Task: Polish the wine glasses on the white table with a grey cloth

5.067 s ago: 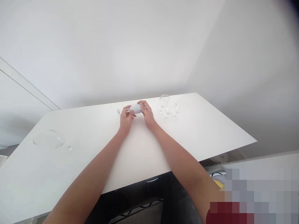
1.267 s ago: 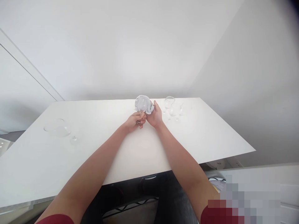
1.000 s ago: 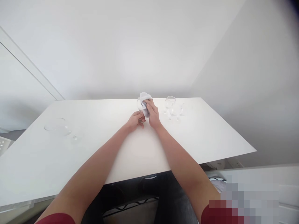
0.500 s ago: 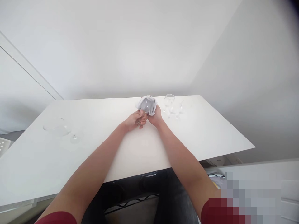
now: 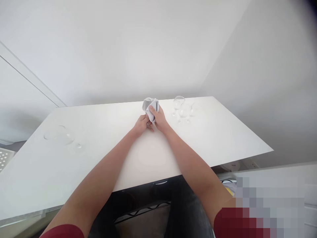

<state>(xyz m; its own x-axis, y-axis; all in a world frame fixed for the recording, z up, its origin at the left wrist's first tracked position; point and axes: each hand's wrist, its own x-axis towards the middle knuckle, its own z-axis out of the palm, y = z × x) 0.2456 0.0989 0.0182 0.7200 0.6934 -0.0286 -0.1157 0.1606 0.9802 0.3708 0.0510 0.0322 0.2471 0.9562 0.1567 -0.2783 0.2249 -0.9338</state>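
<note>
Table (image 5: pixel 99 142) white, walls (image 5: pixel 123 49) bare; left hand (image 5: pixel 141 125) fingers grip glass (image 5: pixel 145 103), right hand (image 5: pixel 160 121) fingers grip cloth (image 5: pixel 152 107).

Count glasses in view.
4: a wrapped glass in the cloth, held by left hand and right hand; a toppled glass at the table's left; two standing glasses right of the hands, where a third may hide.

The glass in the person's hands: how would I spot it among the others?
At the far middle of the white table, the left hand grips a glass low down and the right hand holds a pale cloth on it. Only it is held and wrapped; the other glasses sit bare.
</note>
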